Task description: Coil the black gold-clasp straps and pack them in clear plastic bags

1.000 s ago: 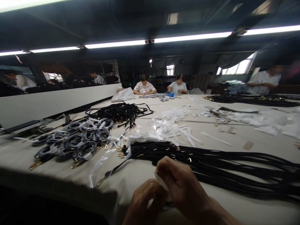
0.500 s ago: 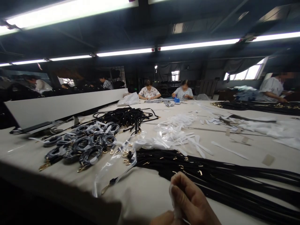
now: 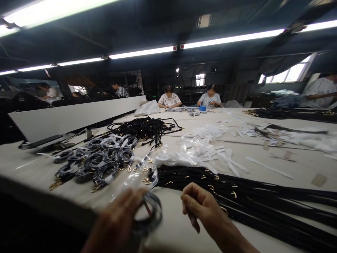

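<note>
My left hand is closed round a coiled black strap in clear wrap, held low over the near edge of the table; the hand is blurred by motion. Just right of it, my right hand hovers with fingers loosely curled and nothing in them. Behind both hands a long bundle of black straps with gold clasps lies stretched across the cream table. A pile of wrapped coiled straps sits to the left.
A heap of loose black straps lies further back, and clear bags with white paper strips are strewn mid-table. Two people sit at the far end, another at the right. A white partition runs along the left.
My hands have come apart. The left hand has swung left and up into view with a coiled wrapped strap; the right hand has let go and hangs loosely curled.
</note>
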`<state>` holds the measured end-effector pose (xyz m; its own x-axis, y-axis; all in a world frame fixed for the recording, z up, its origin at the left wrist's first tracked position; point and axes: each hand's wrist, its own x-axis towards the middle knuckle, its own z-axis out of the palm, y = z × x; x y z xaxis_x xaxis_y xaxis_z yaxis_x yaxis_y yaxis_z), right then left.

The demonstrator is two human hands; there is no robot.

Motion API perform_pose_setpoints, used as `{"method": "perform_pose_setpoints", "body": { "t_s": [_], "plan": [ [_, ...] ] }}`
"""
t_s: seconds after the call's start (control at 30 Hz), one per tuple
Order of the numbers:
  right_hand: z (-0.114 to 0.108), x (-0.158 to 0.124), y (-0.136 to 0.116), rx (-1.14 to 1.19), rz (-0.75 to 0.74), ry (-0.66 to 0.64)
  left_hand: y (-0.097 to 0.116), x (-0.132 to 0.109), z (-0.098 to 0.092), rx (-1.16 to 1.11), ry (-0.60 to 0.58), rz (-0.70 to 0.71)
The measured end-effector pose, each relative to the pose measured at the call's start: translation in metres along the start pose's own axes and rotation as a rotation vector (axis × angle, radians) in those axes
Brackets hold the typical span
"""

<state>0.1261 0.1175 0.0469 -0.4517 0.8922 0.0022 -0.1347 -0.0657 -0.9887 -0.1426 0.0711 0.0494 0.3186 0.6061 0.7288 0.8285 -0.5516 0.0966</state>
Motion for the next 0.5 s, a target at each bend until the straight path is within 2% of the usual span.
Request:
{"method": "perform_pose_setpoints", "body": {
  "t_s": [0.03,0.07,0.1,0.17,0.2,0.23,0.3,0.33,0.4,0.47,0.5],
  "plan": [
    [-0.007,0.001,-0.006,-0.04,-0.019,0.04,-0.029,0.016,-0.017,0.178,0.073,-0.023],
    [-0.017,0.001,-0.011,-0.078,-0.039,0.091,-0.056,0.033,-0.032,0.333,0.165,-0.107],
    [-0.027,0.0,-0.015,-0.12,-0.056,0.145,-0.078,0.05,-0.045,0.406,0.074,-0.186],
    [-0.049,-0.003,-0.019,-0.255,-0.087,0.26,-0.105,0.075,-0.057,0.526,0.147,-0.261],
    [-0.06,-0.005,-0.019,-0.364,-0.102,0.3,-0.109,0.082,-0.054,0.538,0.155,-0.269],
    [-0.071,-0.008,-0.018,-0.495,-0.12,0.324,-0.108,0.083,-0.045,0.535,0.163,-0.263],
    [-0.09,-0.014,-0.011,-0.782,-0.151,0.335,-0.095,0.069,-0.013,0.463,0.097,-0.215],
    [-0.097,-0.018,-0.007,-0.911,-0.145,0.328,-0.086,0.055,0.007,0.413,0.011,-0.193],
    [-0.11,-0.025,0.004,-1.101,-0.082,0.293,-0.067,0.023,0.048,0.285,-0.074,-0.169],
    [-0.117,-0.032,0.013,-1.219,-0.013,0.24,-0.052,-0.006,0.077,0.251,-0.25,-0.295],
    [-0.119,-0.035,0.017,-1.257,-0.001,0.215,-0.047,-0.015,0.084,0.24,-0.347,-0.369]
  ]
}}
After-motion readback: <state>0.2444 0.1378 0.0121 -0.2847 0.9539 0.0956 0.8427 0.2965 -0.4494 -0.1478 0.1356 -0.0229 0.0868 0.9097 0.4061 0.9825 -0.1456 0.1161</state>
